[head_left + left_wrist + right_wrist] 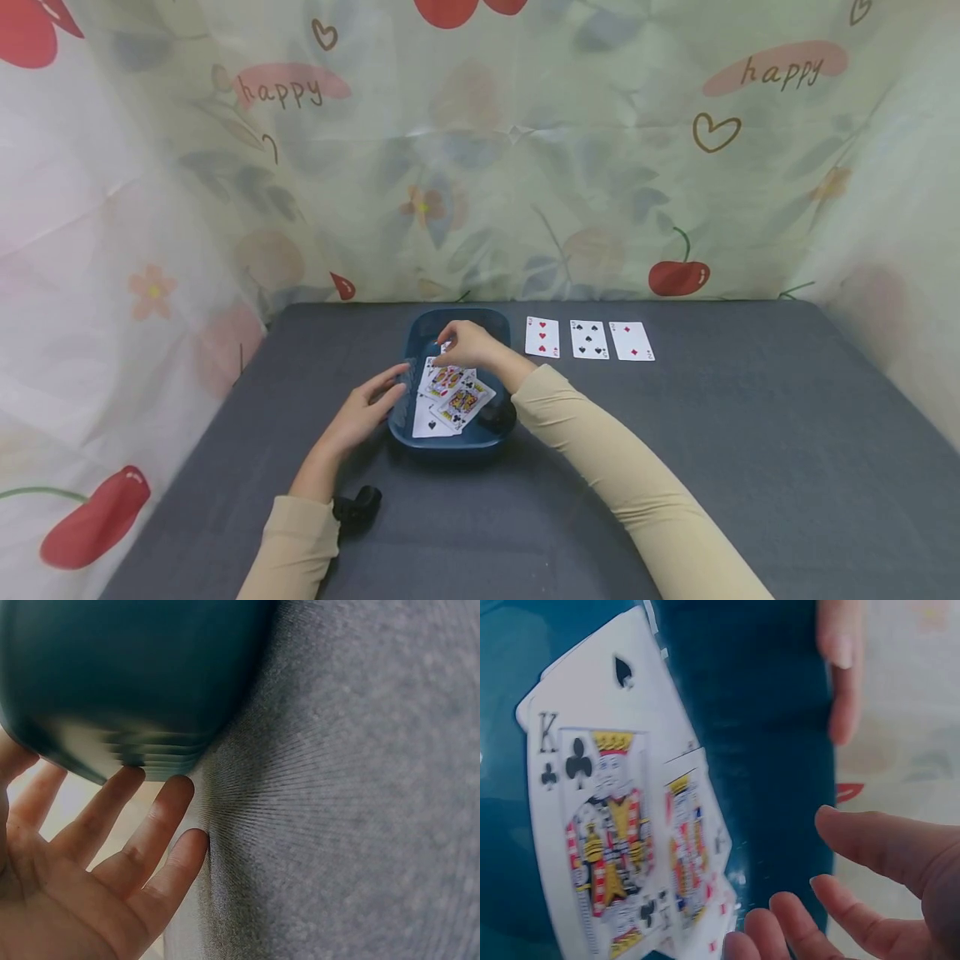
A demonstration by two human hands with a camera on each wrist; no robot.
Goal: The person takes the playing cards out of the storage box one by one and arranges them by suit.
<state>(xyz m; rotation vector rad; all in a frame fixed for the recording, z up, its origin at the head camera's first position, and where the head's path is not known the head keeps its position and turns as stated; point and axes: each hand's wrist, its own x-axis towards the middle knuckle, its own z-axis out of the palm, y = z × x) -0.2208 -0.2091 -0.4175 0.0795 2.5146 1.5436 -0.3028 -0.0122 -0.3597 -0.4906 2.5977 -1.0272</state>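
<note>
1. A white king of clubs playing card [463,404] lies askew inside a dark-blue, rounded-rectangular tray [450,445], over a white spade card [424,423] at its 8 o'clock.
2. Beside the king, towards 11 o'clock, a second face card [447,381] lies in the same loose pile; its rank is too blurred to read.
3. The right hand [472,345] reaches into the tray at 1 o'clock of the pile. The right-wrist view shows its thumb apart from loosely bent fingers, with no card between them.
4. The left hand [365,408] sits at the tray's 9 o'clock, fingers spread and gripping nothing, fingertips at the outer wall.
5. At the tray's 2 o'clock, three white cards lie face up, apart in a row: hearts [542,337], spades [589,340] and diamonds [632,342].
6. Everything rests on a dark-grey, cloth-covered worktop [720,450]; beyond, at 12 o'clock, hangs a pale fabric curtain [510,183] printed with cherries and "happy".
</note>
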